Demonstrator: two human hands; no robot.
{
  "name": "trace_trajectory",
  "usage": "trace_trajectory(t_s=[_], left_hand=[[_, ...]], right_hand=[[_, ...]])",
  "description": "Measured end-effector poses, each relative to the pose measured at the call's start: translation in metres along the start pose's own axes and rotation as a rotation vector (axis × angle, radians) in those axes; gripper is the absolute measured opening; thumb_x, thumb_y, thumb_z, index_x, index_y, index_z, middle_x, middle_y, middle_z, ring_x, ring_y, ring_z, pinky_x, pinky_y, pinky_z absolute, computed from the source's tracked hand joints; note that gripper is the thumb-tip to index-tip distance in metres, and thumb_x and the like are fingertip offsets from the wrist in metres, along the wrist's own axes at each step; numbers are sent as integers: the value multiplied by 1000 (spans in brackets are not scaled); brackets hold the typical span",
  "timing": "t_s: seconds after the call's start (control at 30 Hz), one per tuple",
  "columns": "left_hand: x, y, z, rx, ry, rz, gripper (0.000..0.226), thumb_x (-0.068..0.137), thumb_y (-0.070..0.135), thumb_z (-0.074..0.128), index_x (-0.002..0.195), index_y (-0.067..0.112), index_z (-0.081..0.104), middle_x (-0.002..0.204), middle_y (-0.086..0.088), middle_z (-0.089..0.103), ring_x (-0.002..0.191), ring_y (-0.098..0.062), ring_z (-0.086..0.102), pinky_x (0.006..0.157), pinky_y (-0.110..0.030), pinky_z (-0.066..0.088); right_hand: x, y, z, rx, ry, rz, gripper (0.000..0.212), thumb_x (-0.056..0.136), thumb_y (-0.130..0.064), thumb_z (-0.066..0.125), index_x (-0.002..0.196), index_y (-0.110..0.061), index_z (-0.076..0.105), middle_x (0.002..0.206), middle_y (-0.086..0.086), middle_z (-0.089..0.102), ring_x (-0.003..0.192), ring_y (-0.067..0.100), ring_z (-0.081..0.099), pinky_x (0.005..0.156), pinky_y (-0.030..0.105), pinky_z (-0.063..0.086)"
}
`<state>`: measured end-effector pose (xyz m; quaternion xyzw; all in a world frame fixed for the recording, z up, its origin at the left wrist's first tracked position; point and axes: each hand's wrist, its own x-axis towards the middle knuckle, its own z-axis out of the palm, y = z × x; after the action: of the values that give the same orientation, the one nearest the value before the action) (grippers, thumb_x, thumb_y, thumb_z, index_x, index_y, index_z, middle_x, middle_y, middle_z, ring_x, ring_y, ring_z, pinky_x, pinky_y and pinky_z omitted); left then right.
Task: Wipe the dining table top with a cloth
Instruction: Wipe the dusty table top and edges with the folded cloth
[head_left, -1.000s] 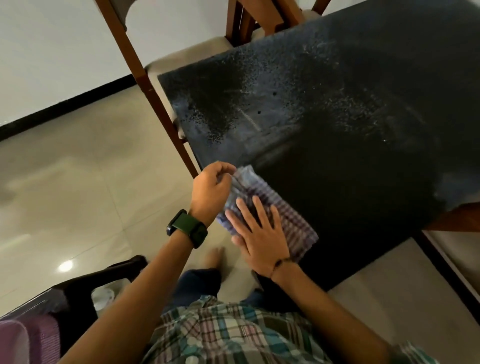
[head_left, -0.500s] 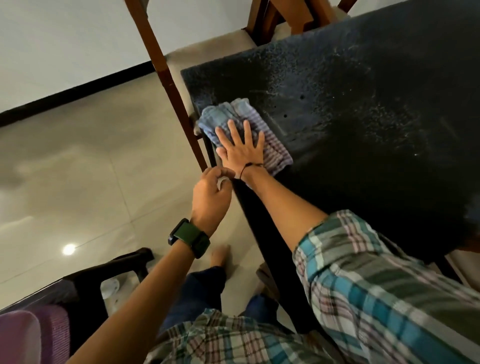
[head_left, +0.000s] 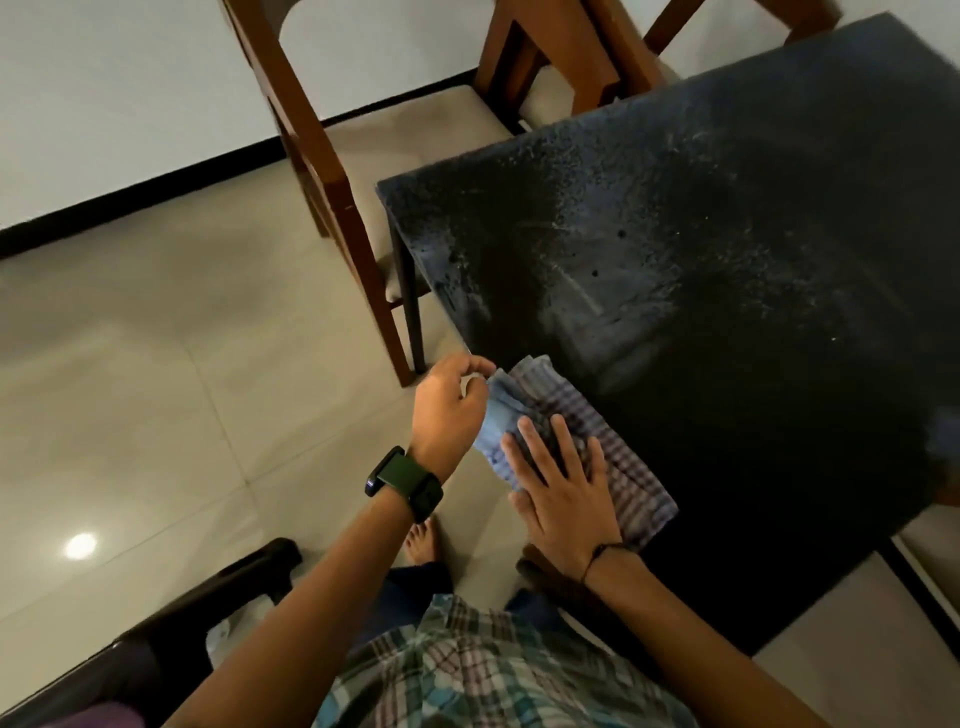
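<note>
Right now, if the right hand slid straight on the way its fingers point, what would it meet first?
The right hand lies flat on the cloth; its fingers point up-left along the table edge. Beyond the cloth, probably only dusty tabletop; the left hand sits just left of that line.

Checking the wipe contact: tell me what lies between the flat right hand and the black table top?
The folded blue checked cloth, pressed under the right hand on the black table top, in the head view.

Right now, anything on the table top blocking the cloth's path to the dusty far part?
Nothing visible. The right hand presses the cloth flat at the near edge; the table top beyond shows only dust and specks.
</note>
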<state>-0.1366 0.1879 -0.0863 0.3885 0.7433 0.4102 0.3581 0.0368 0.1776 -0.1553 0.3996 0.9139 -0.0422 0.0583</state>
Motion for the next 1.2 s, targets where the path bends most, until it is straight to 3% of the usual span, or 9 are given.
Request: trace_trajectory(t_s=[0.2,0.33,0.47,0.67,0.77,0.87,0.97,1.03,1.2], left_hand=[[11,-5,-31,5,44,41,24,84,0,43,95,10,63,95,-1,59,87,-14,52,76,-24,40],[12,-11,-46,-4,70,70,21,84,-1,43,92,7,61,94,0,59,89,-14,53,75,-23,40],[23,-15,-55,17,51,62,22,85,0,43,93,8,62,95,-1,60,86,-11,52,68,-12,38],[61,-21,-62,-51,16,-18,23,88,4,42,97,11,61,97,-2,58,90,-17,55,77,-24,46],[77,-20,-58,-32,3,-25,23,87,3,42,97,10,61,96,-1,59,82,-10,54,69,-11,44],[97,-16,-55,-47,-36,-37,22,89,4,42,99,10,60,99,-3,58,79,-5,52,63,-4,42],[122,-14,-57,-9,-19,7,21,87,3,43,93,11,61,101,-5,58,87,-17,57,74,-24,51],[140,-9,-65,3,24,10,21,86,3,43,91,13,61,98,-1,55,89,-24,58,75,-35,53],[179,2,-94,122,83,51,22,86,-1,44,94,9,62,99,-1,57,91,-14,52,73,-9,39]], right_hand=[[154,-26,-26,-15,-68,46,63,90,-46,9,148,-23,13,155,5,22,142,32,21,109,58,20],[220,-40,-40,4,-63,34,62,95,-47,29,150,-22,14,156,5,18,143,31,17,111,58,15],[179,-27,-30,10,-5,42,64,91,-49,24,142,-13,38,145,12,41,132,33,41,99,60,38],[52,16,0,-2,0,58,65,95,-54,3,150,-22,8,159,-5,1,141,27,15,106,55,16],[63,14,-2,-2,-41,102,66,94,-56,3,150,-22,6,158,-4,0,145,26,4,106,56,13],[109,7,-10,3,-47,103,66,94,-56,4,150,-22,11,155,3,21,140,33,19,104,60,18],[183,-2,-24,17,-79,81,64,92,-55,14,148,-24,17,153,6,28,139,36,26,106,62,21],[239,-9,-34,44,-93,46,68,86,-55,11,149,-28,5,157,4,17,142,35,15,109,62,10],[346,-21,-52,24,-57,1,60,94,-54,14,149,-34,1,159,-1,0,145,32,-3,110,61,-4]])
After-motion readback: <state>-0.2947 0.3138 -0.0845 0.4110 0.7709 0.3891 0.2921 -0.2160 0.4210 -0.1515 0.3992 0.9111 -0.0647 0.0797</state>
